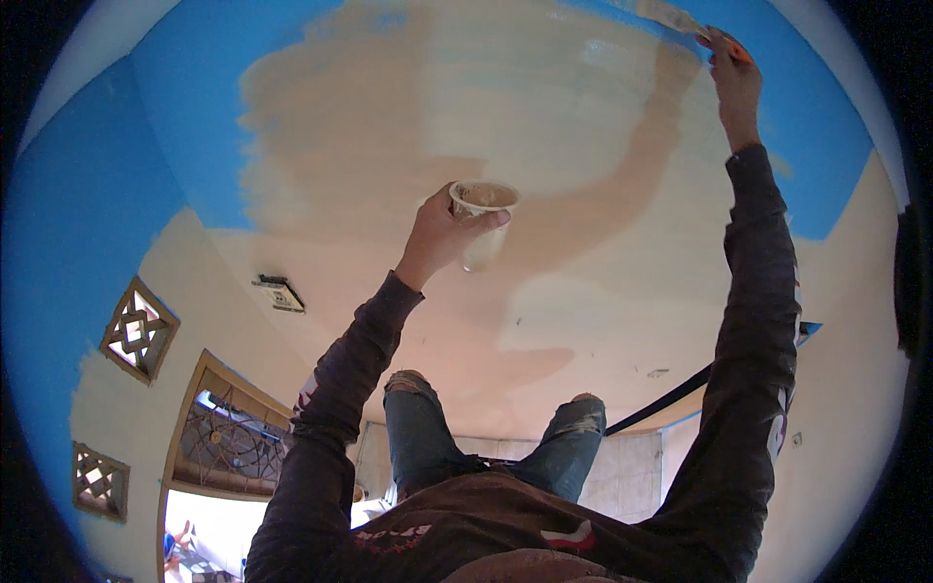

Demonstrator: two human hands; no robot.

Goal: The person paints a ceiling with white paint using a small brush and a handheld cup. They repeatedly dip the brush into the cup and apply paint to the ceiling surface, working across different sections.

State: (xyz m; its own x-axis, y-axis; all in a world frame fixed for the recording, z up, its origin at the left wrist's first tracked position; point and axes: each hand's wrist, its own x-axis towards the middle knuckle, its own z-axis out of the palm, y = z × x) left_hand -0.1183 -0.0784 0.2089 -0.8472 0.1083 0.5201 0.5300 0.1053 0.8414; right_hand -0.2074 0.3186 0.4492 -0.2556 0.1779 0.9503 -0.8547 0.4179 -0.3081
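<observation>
The left hand holds a pale plastic cup in front of the wall's middle, thumb and fingers wrapped around it just below the rim; beige paint shows inside. The cup looks best held level and carried closer to the brushwork, so drips have less chance to fall clear of it.

Farther off, the right hand pinches the orange handle of a flat brush between its fingers, high on the wall toward its right edge; whether the bristles touch, I cannot tell. Beige meets blue paint there, and streaks of blue show through, so even, overlapping strokes and light pressure seem wise, with extra care along the wall's upper edge.
</observation>
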